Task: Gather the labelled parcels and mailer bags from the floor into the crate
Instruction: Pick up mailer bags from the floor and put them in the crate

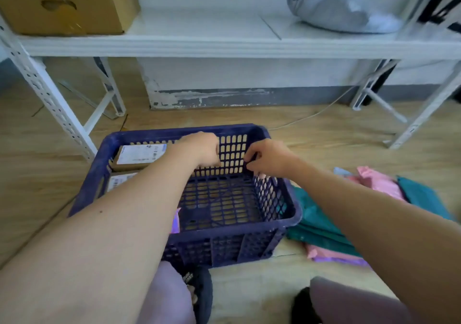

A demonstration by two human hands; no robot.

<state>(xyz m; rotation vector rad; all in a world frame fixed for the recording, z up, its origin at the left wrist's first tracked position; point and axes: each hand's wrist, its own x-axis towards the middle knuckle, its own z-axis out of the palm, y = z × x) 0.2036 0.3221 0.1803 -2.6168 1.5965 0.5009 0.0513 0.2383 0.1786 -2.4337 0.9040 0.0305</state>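
As the crate [224, 246] sits on wood floor [324, 136] by shelving [199, 47], left hand [199, 149] and right hand [269, 160] curl, grip unclear.

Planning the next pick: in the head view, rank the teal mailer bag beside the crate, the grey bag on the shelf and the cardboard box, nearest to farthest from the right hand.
1. teal mailer bag, lying right of the crate, close to the right hand.
2. grey bag, shelf, right side.
3. cardboard box, shelf, far left.
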